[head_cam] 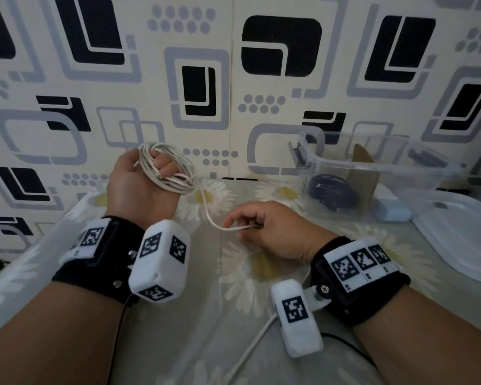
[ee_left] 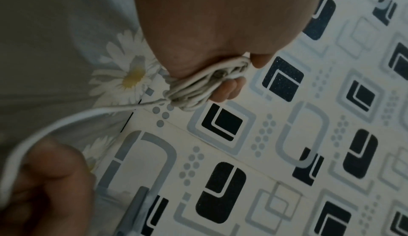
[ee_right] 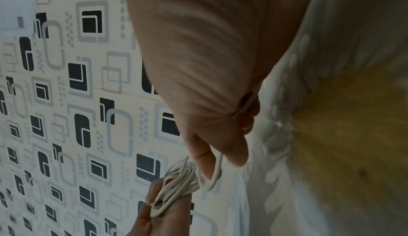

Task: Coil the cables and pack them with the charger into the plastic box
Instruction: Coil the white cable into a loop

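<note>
My left hand (head_cam: 150, 168) is raised palm-up and grips a coil of white cable (head_cam: 168, 169) looped round its fingers. From the coil a loose strand (head_cam: 206, 207) hangs down to my right hand (head_cam: 242, 227), which pinches the cable's end just above the bed. The left wrist view shows the coil (ee_left: 196, 89) bunched under the fingers. In the right wrist view the strand (ee_right: 217, 170) passes between thumb and forefinger. A clear plastic box (head_cam: 378, 165) stands open at the right with a black coiled cable (head_cam: 333, 194) inside. A light blue charger (head_cam: 390, 209) lies at its near right corner.
The box's clear lid (head_cam: 461, 240) lies on the daisy-print bedsheet (head_cam: 233, 301) at the far right. A brown cardboard piece (head_cam: 365, 173) stands in the box. A patterned wall (head_cam: 233, 79) rises right behind the bed. Leads (head_cam: 250, 348) trail from the wrist cameras.
</note>
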`<state>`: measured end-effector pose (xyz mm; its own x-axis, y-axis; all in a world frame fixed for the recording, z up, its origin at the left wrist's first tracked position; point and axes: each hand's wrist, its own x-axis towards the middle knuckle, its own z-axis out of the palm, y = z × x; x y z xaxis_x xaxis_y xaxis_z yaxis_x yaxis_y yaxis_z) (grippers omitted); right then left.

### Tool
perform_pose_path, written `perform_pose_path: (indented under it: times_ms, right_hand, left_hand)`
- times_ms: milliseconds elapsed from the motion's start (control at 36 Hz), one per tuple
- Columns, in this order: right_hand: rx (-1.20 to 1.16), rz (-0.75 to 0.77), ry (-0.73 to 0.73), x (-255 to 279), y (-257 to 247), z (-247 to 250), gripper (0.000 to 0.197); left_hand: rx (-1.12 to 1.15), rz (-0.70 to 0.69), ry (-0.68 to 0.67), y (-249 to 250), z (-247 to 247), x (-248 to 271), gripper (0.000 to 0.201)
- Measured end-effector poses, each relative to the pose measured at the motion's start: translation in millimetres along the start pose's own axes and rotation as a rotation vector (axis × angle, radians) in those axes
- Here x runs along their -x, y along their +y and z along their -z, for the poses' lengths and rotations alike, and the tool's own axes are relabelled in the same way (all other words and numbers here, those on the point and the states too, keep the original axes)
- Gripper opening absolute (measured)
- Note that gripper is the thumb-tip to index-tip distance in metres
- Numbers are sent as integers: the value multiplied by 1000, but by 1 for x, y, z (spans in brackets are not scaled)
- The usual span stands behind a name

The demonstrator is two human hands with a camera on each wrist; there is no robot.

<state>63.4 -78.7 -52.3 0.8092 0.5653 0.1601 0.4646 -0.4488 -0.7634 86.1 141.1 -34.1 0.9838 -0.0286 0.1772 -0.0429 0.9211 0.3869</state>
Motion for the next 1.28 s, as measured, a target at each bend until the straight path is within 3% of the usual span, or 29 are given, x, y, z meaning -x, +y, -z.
perform_pose_path:
  times_ms: [250,389,583,667,750,861,1028,1222,1278]
  right_hand:
    - [21,154,41,-3,-4,-2,27]
    - [18,250,93,-3,-9,0,25]
    - [100,352,175,-4,-11,0,17]
    - [90,363,190,-5,-10,-1,16]
    - [43,381,238,-5,-13,-2,12]
    - [53,408,363,-5,-13,-2,17]
    - [105,382,510,-9,-6,-1,33]
    - [81,381,562,-9,-6,-2,25]
    - [68,381,554,-9,-6,-2,21]
  left_hand:
    - [-393,7,-130,-15,-8,4,25]
    - [-604,26,-129,-23,-3,3,24]
    - [-1142,-10,-174,-36,-12,18,29]
    - [-1526,-151,-142,-41,-14,25,32]
    - [-1675,-126,-217,-42,-14,26,25]
    - [-1646,-32,-247,-44,-13,26,21]
    - [-1483,163,-337,-47,-17,28,54]
    - [-1405,158,-460,-49,-24,34,50]
    - [-1353,183,-509,-49,-22,32,58]
